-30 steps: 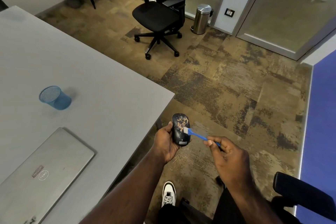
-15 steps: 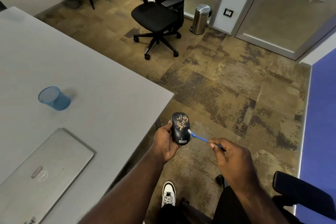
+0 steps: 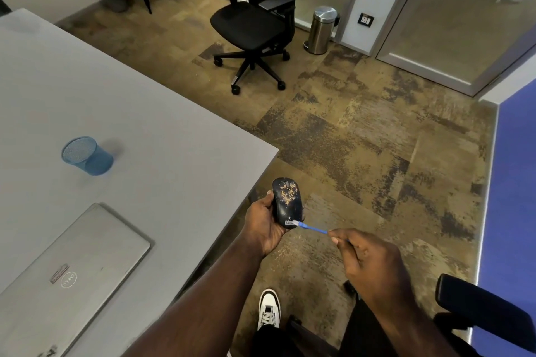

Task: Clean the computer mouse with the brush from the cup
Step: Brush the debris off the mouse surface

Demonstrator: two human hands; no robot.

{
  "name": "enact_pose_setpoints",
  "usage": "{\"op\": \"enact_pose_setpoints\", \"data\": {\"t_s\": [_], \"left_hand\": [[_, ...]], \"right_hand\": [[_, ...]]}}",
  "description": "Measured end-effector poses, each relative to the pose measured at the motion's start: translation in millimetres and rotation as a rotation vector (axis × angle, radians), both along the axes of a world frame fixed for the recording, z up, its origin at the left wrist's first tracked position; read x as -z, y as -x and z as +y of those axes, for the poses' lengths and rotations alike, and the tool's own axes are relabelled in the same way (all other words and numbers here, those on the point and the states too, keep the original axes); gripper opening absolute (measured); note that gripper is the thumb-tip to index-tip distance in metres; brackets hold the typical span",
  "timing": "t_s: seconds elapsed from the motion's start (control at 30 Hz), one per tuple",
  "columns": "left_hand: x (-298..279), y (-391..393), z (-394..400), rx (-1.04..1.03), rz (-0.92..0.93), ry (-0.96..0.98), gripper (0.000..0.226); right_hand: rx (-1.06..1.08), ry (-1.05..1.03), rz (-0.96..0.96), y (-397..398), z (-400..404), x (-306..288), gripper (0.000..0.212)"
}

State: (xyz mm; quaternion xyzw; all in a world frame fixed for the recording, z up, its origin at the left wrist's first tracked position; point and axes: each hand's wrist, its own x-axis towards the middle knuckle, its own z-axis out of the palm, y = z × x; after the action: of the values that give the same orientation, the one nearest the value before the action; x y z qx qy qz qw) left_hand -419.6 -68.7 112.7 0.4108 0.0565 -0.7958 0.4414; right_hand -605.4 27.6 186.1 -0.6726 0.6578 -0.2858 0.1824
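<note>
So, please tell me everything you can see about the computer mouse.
The computer mouse is dark, glossy, plastic-looking and oval, with tan crumb-like debris over its upper half and a small white label at its near end. The left hand grips it from the side, top facing the camera, beyond the table's corner, over the floor. The blue brush tip touches its near end.

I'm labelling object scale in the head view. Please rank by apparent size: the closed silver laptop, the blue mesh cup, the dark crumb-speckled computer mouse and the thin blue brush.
1. Closed silver laptop, partly cut off by the frame.
2. Blue mesh cup.
3. Dark crumb-speckled computer mouse, close to the cup; being nearer the camera makes this unsure.
4. Thin blue brush, handle partly hidden in the right hand.
</note>
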Motion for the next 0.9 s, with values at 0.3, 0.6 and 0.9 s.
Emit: {"op": "enact_pose_setpoints", "data": {"t_s": [0.3,0.6,0.9], "left_hand": [[-3,5,-2,0.004,0.015,0.024,0.044],[-6,6,0,0.016,0.02,0.018,0.044],[-6,7,1,0.003,0.025,0.016,0.046]], "right_hand": [[-0.118,0.039,0.042,-8,-4,-4,0.031],[-0.026,0.041,-0.026,-6,-3,-5,0.025],[0.021,0.047,-0.03,-4,-1,-8,0.021]]}}
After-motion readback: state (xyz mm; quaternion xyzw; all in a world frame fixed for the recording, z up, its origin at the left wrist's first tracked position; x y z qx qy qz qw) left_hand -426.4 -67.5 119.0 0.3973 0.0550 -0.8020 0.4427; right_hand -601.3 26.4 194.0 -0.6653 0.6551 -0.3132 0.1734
